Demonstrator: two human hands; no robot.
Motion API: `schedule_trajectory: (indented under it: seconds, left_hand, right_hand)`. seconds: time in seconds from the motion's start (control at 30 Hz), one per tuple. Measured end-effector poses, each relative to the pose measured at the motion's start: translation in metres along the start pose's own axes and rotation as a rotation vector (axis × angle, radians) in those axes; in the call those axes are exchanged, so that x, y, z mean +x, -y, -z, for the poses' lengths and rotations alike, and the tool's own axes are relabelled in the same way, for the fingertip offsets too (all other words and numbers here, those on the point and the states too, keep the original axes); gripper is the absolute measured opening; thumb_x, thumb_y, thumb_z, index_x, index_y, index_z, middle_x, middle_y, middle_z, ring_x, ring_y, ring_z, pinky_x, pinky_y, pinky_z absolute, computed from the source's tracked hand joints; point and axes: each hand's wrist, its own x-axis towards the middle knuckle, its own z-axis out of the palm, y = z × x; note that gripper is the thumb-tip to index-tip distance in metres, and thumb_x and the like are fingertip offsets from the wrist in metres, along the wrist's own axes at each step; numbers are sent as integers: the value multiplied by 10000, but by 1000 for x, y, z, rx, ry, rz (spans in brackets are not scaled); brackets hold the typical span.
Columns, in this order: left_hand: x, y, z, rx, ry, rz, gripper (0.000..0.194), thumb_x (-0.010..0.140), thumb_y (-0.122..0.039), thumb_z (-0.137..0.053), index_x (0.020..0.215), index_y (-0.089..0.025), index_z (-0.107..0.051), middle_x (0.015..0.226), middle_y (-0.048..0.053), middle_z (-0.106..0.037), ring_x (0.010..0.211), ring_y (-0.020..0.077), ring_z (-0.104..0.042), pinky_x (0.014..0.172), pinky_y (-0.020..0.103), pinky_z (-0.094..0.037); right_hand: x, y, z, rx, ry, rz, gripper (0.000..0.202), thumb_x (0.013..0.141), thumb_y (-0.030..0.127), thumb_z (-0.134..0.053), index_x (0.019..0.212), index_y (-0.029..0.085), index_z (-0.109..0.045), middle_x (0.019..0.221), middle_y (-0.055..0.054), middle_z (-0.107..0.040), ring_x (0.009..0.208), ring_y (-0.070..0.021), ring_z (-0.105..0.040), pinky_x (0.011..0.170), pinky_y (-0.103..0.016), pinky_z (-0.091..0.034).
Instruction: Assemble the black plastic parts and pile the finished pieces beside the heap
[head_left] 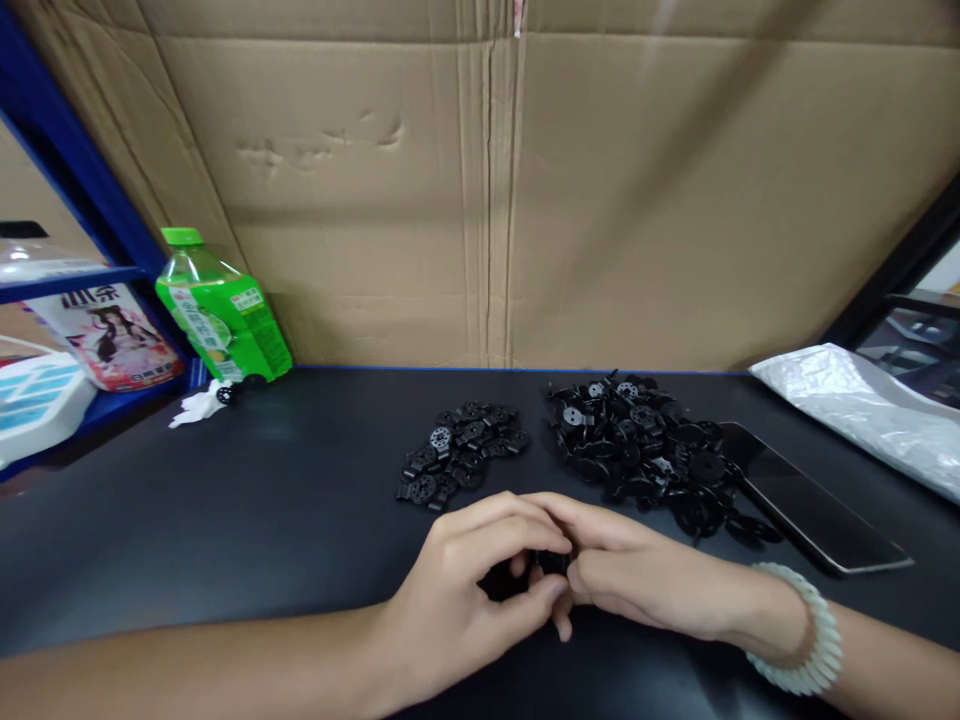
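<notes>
My left hand [480,580] and my right hand [637,570] meet at the front middle of the dark table, fingers curled toward each other. Between the fingertips of both hands is a small black part [553,562], mostly covered by the fingers. Just beyond my left hand lies a smaller pile of black round parts [469,450]. A larger heap of black disc-like parts [637,440] spreads behind my right hand. The wrist of my right hand wears a pale beaded bracelet.
A phone [810,500] lies right of the larger heap, with a silvery plastic bag [870,410] beyond it. At the left stand a green bottle [225,320] and a blue shelf [135,400]. White tissue [199,405] lies near the bottle. Cardboard [360,200] walls the back.
</notes>
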Motion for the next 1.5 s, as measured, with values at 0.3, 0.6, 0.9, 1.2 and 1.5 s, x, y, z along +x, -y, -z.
schedule_trajectory:
  seconds: [0.3,0.6,0.9,1.2,1.5]
  left_hand:
    - [5,-3,-6,21,-6,-45,236,682,33,-627,871,-86,-703,788,73,-682,621,120,-590,579,196,-519]
    - [3,-5,-9,340,-71,-251,145,751,-40,-569,821,-140,-647,612,8,-662,514,127,-603,508,206,-505]
    - [2,1,-10,192,-181,-33,248,750,4,-531,875,-173,-653,730,-4,-696,595,106,-657,568,178,-547]
    - [3,4,-3,-102,-185,207,221,820,-13,-465,914,-165,-593,911,32,-625,765,133,-668,698,250,-581]
    - [-5,-4,-1,244,46,24,212,799,-2,-479,908,-179,-518,864,39,-610,797,170,-588,730,296,-515]
  right_hand:
    - [-10,16,-10,-333,-66,-86,318,766,90,-397,1044,194,-512,910,4,-469,768,-118,-444,723,-262,-415]
    - [-9,11,-16,-350,-152,-61,533,794,118,-370,1308,240,-439,880,5,-504,854,-152,-471,839,-311,-380]
    - [-4,-2,-15,-75,-189,-47,467,667,86,-403,1106,210,-501,795,25,-412,651,-106,-356,616,-255,-313]
    - [-12,11,-8,-491,-225,88,554,770,59,-392,1285,260,-372,1046,-21,-535,881,-144,-496,755,-289,-403]
    - [-14,35,46,-1558,-905,514,304,751,117,-523,1048,181,-513,987,-94,-585,966,-271,-526,857,-419,-436]
